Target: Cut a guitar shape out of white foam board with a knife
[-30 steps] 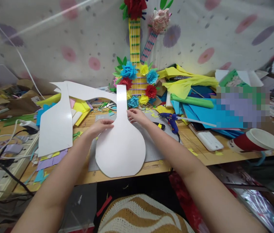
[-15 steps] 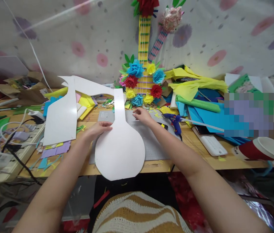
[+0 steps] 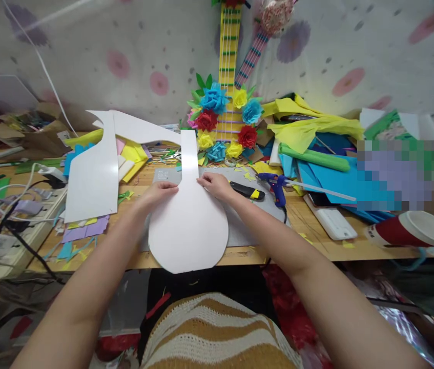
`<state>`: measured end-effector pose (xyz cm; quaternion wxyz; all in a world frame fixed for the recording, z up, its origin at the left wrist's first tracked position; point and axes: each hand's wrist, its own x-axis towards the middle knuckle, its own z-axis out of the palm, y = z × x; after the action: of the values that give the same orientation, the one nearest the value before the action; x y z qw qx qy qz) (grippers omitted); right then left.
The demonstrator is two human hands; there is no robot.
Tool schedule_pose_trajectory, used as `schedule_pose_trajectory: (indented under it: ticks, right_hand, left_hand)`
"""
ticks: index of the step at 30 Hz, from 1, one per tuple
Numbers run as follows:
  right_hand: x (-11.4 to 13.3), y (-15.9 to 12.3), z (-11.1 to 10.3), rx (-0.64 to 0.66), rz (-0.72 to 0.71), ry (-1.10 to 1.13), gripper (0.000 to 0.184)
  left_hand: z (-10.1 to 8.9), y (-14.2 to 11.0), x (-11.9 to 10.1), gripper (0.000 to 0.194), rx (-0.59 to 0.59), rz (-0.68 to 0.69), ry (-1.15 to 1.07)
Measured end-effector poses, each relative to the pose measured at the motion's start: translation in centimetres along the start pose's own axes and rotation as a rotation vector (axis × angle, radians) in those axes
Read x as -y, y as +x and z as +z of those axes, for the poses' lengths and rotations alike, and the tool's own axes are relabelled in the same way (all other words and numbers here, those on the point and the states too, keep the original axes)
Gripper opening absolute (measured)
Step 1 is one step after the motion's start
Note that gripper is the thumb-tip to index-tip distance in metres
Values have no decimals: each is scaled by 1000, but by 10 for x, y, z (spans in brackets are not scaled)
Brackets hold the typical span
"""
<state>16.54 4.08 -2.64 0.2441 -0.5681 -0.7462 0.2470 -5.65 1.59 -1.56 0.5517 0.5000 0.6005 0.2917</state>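
Note:
A white guitar-shaped board cutout (image 3: pixel 188 225) lies on a grey cutting mat (image 3: pixel 243 225), its straight neck pointing away from me and its rounded body jutting over the table's front edge. My left hand (image 3: pixel 162 193) grips the cutout's left edge where neck and body meet. On the opposite side, my right hand (image 3: pixel 215 185) pinches the edge at the base of the neck, fingers closed. Just beyond my right hand lies a black and yellow utility knife (image 3: pixel 248 190). A blue glue gun (image 3: pixel 276 185) rests farther right.
A decorated yellow paper guitar (image 3: pixel 229 66) with paper flowers leans at the back. White board offcuts (image 3: pixel 94 179) stand at left, near a power strip (image 3: pixel 43 228) with cables. At right are coloured paper sheets (image 3: pixel 328 179), a white phone-like device (image 3: pixel 334 223) and a paper cup (image 3: pixel 412 229).
My right hand was at the neck, came off to the right, and is now back on the cutout's edge. My left hand stays on the left edge. The camera view has shifted.

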Motion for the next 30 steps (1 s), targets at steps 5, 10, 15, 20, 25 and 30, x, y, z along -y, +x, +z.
schedule_pose_trajectory:
  ticks: [5,10,15,20,25,30]
  right_hand:
    - [-7,-6,-15,111,-125,47,30]
    - [-12,-8,-28,13,-154,3,35]
    - [-17,-2,-31,-162,-142,31,37]
    - [-19,0,-29,-197,-133,127,36]
    - [-20,-1,-27,-275,-56,232,38]
    - [-27,-4,-27,-289,-30,330,35]
  left_hand:
    - [-4,4,-9,45,-145,4,-103]
    - [-4,8,-28,40,-210,111,-131]
    - [-2,8,-40,39,-276,178,-167]
    - [-5,11,-40,37,-297,245,-221]
    - [-6,17,-39,30,-390,362,-287]
    - [-11,21,-44,18,-528,456,-376]
